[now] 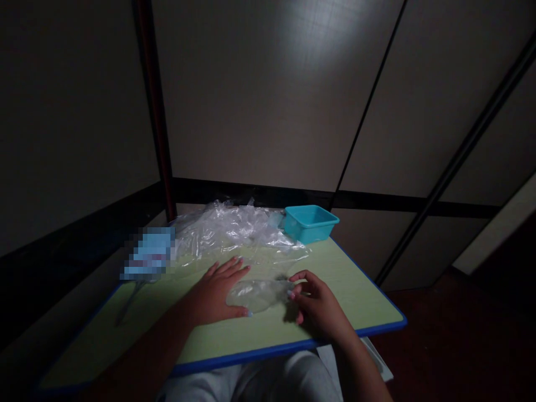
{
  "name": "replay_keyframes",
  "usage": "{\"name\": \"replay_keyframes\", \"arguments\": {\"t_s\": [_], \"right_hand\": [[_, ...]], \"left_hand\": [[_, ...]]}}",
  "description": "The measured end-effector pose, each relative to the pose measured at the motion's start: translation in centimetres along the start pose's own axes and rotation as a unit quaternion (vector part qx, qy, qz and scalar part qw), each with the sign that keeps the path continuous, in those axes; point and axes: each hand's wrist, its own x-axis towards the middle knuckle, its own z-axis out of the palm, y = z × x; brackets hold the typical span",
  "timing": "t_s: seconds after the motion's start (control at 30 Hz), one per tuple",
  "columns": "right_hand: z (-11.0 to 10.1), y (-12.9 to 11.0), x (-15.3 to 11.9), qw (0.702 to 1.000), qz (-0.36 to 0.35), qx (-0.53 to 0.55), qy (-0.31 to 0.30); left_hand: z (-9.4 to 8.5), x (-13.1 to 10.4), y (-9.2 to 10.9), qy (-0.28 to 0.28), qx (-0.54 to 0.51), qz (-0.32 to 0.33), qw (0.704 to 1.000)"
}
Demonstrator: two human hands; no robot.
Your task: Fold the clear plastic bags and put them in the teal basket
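A small clear plastic piece [257,296] lies on the pale green table [360,301] between my hands. My left hand [215,293] rests flat with its fingers spread at the left edge of this piece. At its right end, my right hand [314,301] has thumb and fingers pinched on the plastic, slightly above the tabletop. Beyond both hands a large heap of crumpled clear plastic [234,229] covers the back of the table.
A turquoise basket [312,224] stands at the back right corner. At the left edge is a blurred light blue object [148,254]. The table has a blue rim, and wall panels rise behind it. A person's legs show below the front edge.
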Motion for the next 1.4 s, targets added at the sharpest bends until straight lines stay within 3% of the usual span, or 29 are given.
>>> {"name": "replay_keyframes", "arguments": {"t_s": [0.23,0.4,0.6,0.93,1.3,1.4], "right_hand": [[-1.4,1.5,-0.1,0.991,0.027,-0.117,0.054],[-1.8,0.6,-0.6,0.998,0.025,-0.057,0.029],[-0.9,0.3,0.6,0.998,0.015,-0.007,0.053],[-0.1,0.9,2.8,0.995,0.056,-0.080,0.014],[-0.1,2.0,3.0,0.982,-0.042,-0.167,0.083],[-0.2,2.2,3.1,0.977,-0.026,-0.187,0.101]], "left_hand": [[0.0,0.0,-0.1,0.011,0.008,0.002,1.000],[0.0,0.0,0.0,0.011,0.001,0.012,1.000],[-0.1,-0.1,0.0,0.005,0.002,0.016,1.000],[0.0,0.0,0.1,0.000,0.009,0.007,1.000],[-0.1,-0.1,0.1,0.002,0.014,0.008,1.000],[-0.3,-0.1,0.3,0.002,0.014,0.014,1.000]]}}
